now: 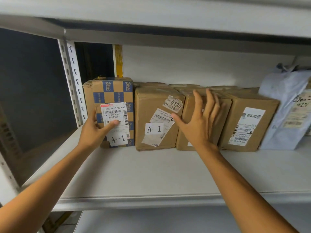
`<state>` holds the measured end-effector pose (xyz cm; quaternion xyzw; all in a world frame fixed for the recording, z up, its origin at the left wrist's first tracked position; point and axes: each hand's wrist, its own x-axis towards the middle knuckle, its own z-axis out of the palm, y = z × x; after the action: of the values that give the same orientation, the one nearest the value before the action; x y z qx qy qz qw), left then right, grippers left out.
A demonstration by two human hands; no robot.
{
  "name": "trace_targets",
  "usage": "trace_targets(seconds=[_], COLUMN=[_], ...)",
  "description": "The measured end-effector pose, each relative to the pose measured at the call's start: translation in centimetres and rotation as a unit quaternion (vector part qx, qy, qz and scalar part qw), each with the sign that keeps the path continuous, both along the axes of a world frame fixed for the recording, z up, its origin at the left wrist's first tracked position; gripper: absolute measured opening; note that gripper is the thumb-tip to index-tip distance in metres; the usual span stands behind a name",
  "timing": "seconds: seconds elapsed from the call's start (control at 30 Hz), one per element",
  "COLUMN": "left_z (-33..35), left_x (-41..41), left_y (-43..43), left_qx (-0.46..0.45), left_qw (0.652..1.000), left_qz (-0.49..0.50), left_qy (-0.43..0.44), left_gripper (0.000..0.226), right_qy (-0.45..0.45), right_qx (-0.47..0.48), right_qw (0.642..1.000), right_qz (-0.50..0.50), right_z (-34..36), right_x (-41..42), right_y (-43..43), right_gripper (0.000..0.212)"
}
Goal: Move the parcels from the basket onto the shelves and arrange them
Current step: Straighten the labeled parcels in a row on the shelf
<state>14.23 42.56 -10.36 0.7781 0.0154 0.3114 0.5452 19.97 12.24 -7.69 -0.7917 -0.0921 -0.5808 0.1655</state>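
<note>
Reaching across the white metal shelf board (151, 174), your left hand (96, 130) grips the blue-and-brown checked cardboard box (112, 91) at the row's left end, thumb pressed on its label, fingers hidden behind its side. Your right hand (200, 121) lies flat, fingers spread, against the third plain brown cardboard box (186, 101). Both boxes stand upright at the shelf's back.

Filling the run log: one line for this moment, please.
left hand grips checkered box | right hand presses third box | boxes on shelf
</note>
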Motion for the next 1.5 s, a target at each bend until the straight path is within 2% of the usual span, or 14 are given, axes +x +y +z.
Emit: trace_targets(seconds=[0.13,0.4,0.53,0.6,0.8,1.13,1.5], left_z=[0.6,0.8,1.1,1.3,1.0,0.7,1.4], left_x=[-0.3,0.2,-0.2,-0.2,-0.4,-0.3,-0.3], left_y=[1.2,3.1,3.0,3.2,3.0,2.7,3.1], left_qx=[0.029,0.047,0.080,0.092,0.076,0.077,0.057], left_qw=[0.999,0.995,0.994,0.993,0.995,0.995,0.991], left_qz=[-0.015,-0.060,-0.052,-0.053,-0.055,-0.046,-0.096], left_qy=[0.020,0.058,0.051,0.047,0.045,0.047,0.069], left_gripper=[0.068,0.054,0.058,0.059,0.062,0.064,0.063], right_qy=[0.056,0.097,0.072,0.091,0.093,0.094,0.076], right_qx=[-0.055,-0.033,-0.145,-0.178,-0.151,-0.139,-0.085], right_qw=[0.997,0.994,0.987,0.978,0.982,0.984,0.993], right_qz=[0.000,-0.023,0.021,0.053,0.064,0.056,0.028], right_z=[0.8,1.3,2.0,2.6,3.1,2.7,1.7], right_x=[-0.2,-1.3,-2.0,-2.1,-1.7,-1.9,-2.5], right_y=[0.6,1.2,2.0,2.9,5.0,5.1,5.1], right_gripper=[0.108,0.105,0.097,0.094,0.087,0.088,0.083])
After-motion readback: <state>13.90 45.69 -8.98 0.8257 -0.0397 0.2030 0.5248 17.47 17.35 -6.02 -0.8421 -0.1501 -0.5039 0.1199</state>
